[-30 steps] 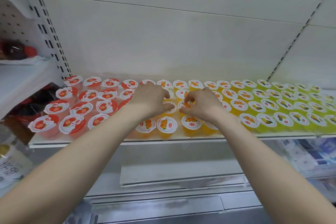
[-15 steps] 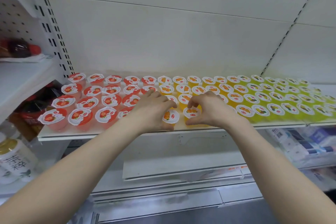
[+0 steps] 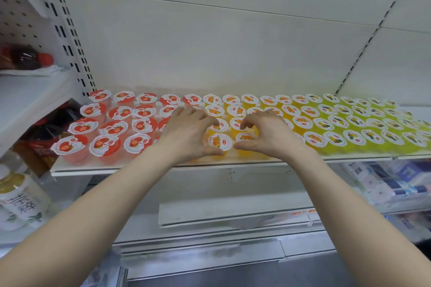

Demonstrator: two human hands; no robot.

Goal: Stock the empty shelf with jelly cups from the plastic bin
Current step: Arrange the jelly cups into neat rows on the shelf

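Note:
A white shelf [image 3: 140,166] carries rows of jelly cups: red strawberry cups [image 3: 105,145] on the left, orange cups [image 3: 302,122] in the middle, yellow-green cups [image 3: 354,137] on the right. My left hand [image 3: 189,134] curls round an orange cup [image 3: 219,142] in the front row, thumb below it and fingers above. My right hand [image 3: 268,134] curls round the neighbouring orange cup [image 3: 245,138] the same way. Both hands hide more cups beneath them. The plastic bin is out of view.
A lower white shelf [image 3: 233,214] juts out beneath. Dark bottles [image 3: 25,57] lie on the left unit, with a pale bottle [image 3: 18,200] at lower left. Packaged goods [image 3: 384,179] sit at lower right. The white back wall rises behind the cups.
Both hands have drawn back from the second row to the front row and now curl round the two front orange cups. The view has tilted so the shelf sits slightly lower.

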